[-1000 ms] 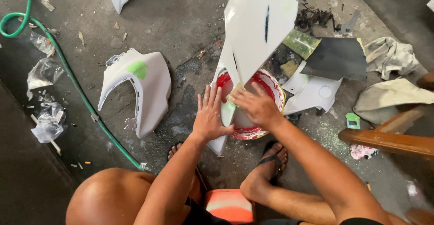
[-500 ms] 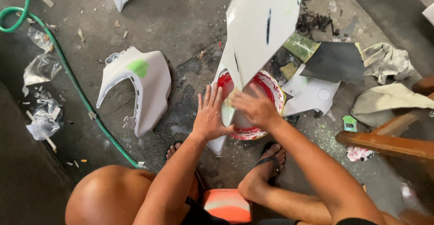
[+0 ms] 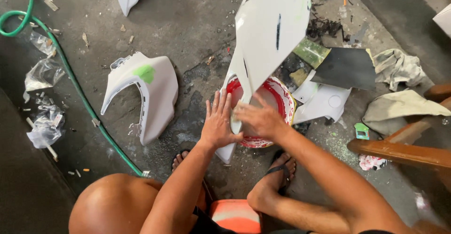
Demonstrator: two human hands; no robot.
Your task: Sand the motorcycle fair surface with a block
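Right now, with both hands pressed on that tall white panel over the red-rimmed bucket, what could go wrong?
The white panel stands tall and tilted on the red-rimmed bucket; if the left hand or right hand slips, it could tip onto the debris behind. The bucket itself might slide or tip under the pressure. The green hose runs close by the bare foot, a possible trip hazard.

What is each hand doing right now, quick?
Left hand: open, fingers spread flat against the white panel.
Right hand: fingers curled against the panel's lower edge; whether it grips anything cannot be told.
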